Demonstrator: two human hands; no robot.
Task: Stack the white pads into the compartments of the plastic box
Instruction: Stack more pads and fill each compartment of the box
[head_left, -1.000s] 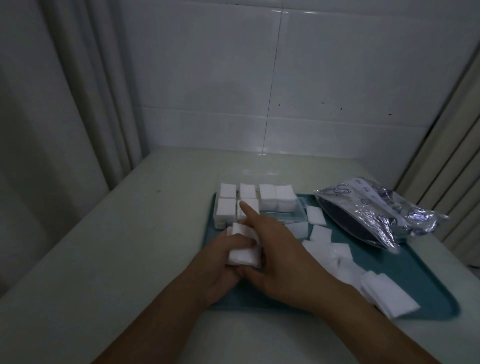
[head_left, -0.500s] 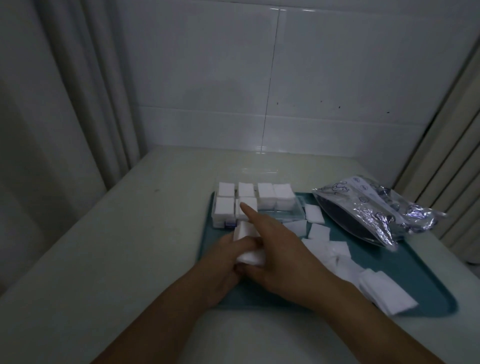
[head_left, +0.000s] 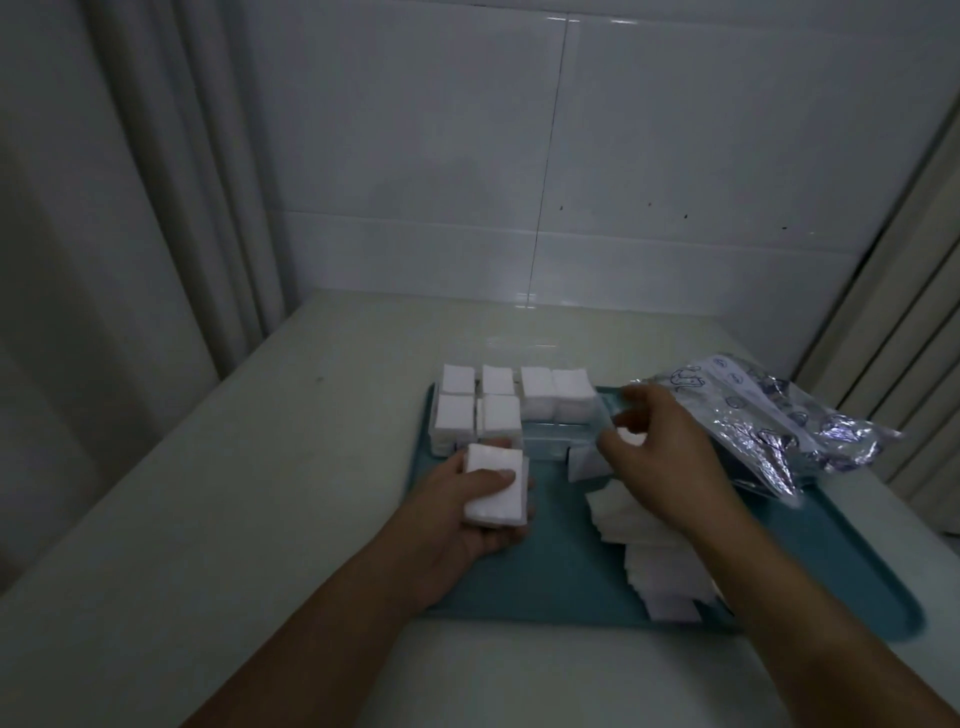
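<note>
Nearest, left hand gripping a stack of white pads, long axis running away from the viewer, thumb clamped across it. Right hand with fingers curled over loose pads on the teal tray. Beyond, plastic box holding 6 stacks. Pale table, tiled wall.

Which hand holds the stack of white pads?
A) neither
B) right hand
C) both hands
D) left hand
D: the left hand alone grips the stack of white pads, thumb on top, while the right hand reaches toward the loose pads on the tray.

L hand gripping, R hand curled.
</note>
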